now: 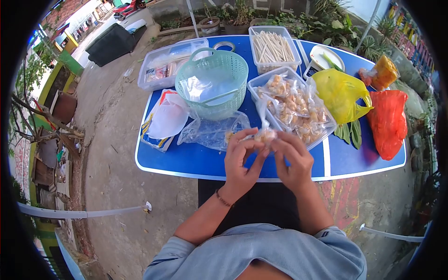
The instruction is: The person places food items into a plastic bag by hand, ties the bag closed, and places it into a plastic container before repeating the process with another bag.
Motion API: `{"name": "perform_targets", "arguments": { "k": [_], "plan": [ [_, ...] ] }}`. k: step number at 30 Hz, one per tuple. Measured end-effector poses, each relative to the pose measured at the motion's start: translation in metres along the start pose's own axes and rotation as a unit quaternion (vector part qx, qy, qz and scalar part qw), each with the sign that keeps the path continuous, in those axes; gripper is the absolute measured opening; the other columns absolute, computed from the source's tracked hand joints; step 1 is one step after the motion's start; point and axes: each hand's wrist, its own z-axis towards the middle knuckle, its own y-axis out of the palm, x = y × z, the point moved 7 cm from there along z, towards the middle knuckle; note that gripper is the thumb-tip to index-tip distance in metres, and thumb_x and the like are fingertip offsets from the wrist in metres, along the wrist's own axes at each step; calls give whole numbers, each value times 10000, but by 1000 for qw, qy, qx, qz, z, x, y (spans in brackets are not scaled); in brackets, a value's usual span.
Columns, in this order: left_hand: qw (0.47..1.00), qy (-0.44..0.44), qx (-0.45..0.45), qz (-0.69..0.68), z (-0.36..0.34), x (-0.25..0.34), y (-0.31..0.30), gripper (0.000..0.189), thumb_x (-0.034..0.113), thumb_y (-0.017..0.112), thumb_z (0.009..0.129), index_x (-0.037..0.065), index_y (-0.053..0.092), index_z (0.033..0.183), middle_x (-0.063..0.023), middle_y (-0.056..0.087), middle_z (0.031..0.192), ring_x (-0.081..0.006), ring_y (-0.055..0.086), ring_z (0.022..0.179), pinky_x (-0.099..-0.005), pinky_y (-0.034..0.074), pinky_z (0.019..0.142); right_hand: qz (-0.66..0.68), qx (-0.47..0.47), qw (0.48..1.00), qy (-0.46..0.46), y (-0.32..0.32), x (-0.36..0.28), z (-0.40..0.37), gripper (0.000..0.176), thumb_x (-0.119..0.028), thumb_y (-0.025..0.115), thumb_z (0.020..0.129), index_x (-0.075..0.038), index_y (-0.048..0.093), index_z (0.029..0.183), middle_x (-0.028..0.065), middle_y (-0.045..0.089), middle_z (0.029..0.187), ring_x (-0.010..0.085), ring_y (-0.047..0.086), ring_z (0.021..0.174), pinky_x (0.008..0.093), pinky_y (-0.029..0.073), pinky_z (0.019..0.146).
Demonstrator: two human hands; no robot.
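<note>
My left hand [241, 162] and my right hand [295, 163] meet over the near edge of the blue table. Between their fingertips is a small clear plastic bag [266, 135] with pale brown food bulging at its bottom; its loose upper part points away from me. Both hands have curled fingers pinching the bag. Just beyond my right hand, a clear plastic tub [332, 127] holds several similar filled bags [285, 97]. Left of my hands lies a crumpled large clear plastic bag [205, 133], with a bit of brown food near its right end.
A mint-green basket [212, 77] with clear plastic sheets stands beyond the crumpled bag. Behind are a lidded container [154, 70], a tape roll [224, 45] and a tub of pale sticks [275, 49]. Yellow [338, 95] and red [388, 123] plastic bags sit on the right.
</note>
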Motion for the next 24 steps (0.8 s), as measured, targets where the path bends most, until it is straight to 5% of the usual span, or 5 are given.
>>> {"name": "perform_targets", "arguments": {
  "k": [6, 12, 13, 17, 24],
  "plan": [
    [991, 88, -8, 100, 77, 2, 43, 345, -31, 710, 835, -3, 560, 1145, -162, 529, 1203, -254, 602, 1115, -346, 578, 896, -60, 28, 998, 17, -26, 41, 61, 182, 58, 609, 809, 7, 669, 973, 208, 654, 1059, 382, 661, 928, 416, 537, 791],
    [902, 110, -137, 395, 124, -48, 93, 536, 168, 554, 897, -20, 460, 1390, -223, 415, 1490, -393, 389, 1387, -506, 279, 1158, -208, -129, 968, 55, 6, 124, 88, 304, -147, 492, 931, -28, 629, 1176, 196, 617, 1220, 384, 607, 1105, 506, 444, 984],
    [874, 81, -176, 446, 123, -57, 97, 626, 263, 458, 938, -11, 345, 1489, -213, 335, 1553, -376, 286, 1456, -508, 193, 1194, -284, -148, 944, 77, 11, 129, 80, 418, -211, 440, 962, -73, 550, 1341, 181, 542, 1379, 358, 523, 1265, 560, 329, 1100],
    [827, 32, -226, 515, 120, -65, 100, 672, 322, 380, 966, 11, 232, 1543, -198, 254, 1596, -356, 218, 1488, -537, 161, 1196, -300, -219, 921, 119, 17, 142, 73, 500, -269, 402, 995, -115, 427, 1471, 130, 387, 1544, 292, 366, 1427, 601, 217, 1160],
    [807, -1, -265, 527, 120, -69, 100, 691, 334, 336, 968, 18, 172, 1560, -184, 199, 1618, -352, 161, 1505, -543, 136, 1198, -316, -219, 916, 115, 21, 144, 69, 514, -292, 376, 1000, -120, 406, 1484, 115, 363, 1562, 267, 357, 1434, 589, 211, 1164]
  ]
}}
